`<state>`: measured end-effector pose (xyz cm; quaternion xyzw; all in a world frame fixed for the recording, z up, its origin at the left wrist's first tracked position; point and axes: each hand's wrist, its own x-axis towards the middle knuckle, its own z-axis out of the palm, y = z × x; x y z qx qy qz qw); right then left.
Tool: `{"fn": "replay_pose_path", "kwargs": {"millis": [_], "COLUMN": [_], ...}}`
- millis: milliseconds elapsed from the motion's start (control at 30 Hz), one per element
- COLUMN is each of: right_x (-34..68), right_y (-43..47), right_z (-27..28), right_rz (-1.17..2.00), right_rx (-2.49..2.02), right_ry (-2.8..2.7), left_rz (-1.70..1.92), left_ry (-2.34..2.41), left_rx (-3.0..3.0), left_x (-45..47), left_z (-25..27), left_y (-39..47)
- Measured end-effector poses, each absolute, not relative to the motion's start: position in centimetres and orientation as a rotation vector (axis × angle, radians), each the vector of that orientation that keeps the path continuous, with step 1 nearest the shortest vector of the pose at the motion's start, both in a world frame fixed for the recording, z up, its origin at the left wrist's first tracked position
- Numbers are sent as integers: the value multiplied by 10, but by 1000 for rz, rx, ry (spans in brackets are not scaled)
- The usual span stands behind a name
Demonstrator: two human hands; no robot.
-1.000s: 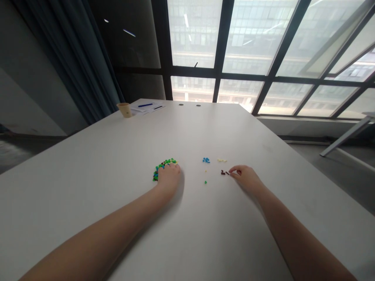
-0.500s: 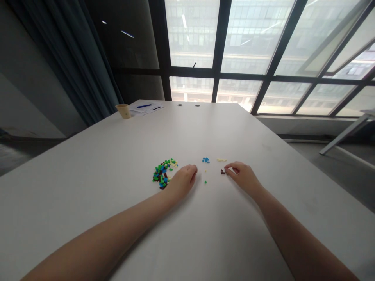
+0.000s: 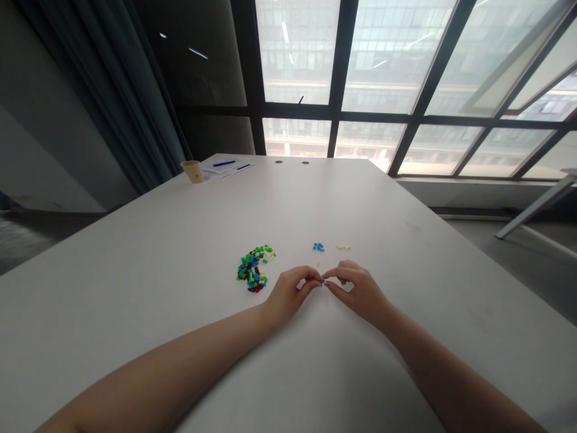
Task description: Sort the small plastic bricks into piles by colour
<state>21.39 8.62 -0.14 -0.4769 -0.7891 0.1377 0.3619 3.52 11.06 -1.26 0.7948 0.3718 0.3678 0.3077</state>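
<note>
Since half a second ago, the left hand (image 3: pixel 288 293) has shifted farther right of the mixed brick pile (image 3: pixel 246 262), and the right hand (image 3: pixel 360 290) has come in toward the pile, so their fingertips now meet to its right. There, thumb and forefinger of each hand pinch at a tiny blue piece (image 3: pixel 322 280). A whitish fleck shows under it, too small to make out, and I cannot tell whether one brick or several are held. The remaining fingers are partly hidden; those in view are curled. The green brick and the dark bricks that lay right of the pile no longer show; the hands now cover those spots. More of the pile's near right edge is exposed, with a red brick (image 3: pixel 257 290) visible. Also right of the pile, beyond the fingertips, lie a lone yellow piece (image 3: pixel 318 264), the blue cluster (image 3: pixel 318 246) and, farthest right, the pale yellow row (image 3: pixel 343 246); these have stayed put. Both forearms, nearer than the pile, run out of the bottom edge.
</note>
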Motion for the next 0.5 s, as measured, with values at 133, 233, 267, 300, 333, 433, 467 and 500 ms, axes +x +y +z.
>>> {"fn": "replay_pose_path", "kwargs": {"millis": [133,233,267,300,333,433,467,500], "right_x": [214,214,214,214,214,213,212,212], "right_y": [86,85,85,85,85,85,85,84], "right_z": [-1,0,0,1,1,1,1,1], "right_rz": [326,314,309,302,296,279,273,266], "right_rx": [-1195,-1177,-1175,-1175,-1177,-1179,-1180,-1184], "right_ry": [-2006,-2018,-2023,-2026,-2030,-2045,-2051,-2058], "left_rz": [969,966,966,965,964,958,954,944], "left_ry": [965,966,967,968,968,976,978,979], "left_rx": [2129,2144,2149,2154,2159,2172,2176,2185], "left_x": [35,34,34,34,34,35,36,36], "left_z": [-15,-16,-17,-17,-17,-18,-17,-17], "left_y": [111,112,112,112,112,112,112,113]}}
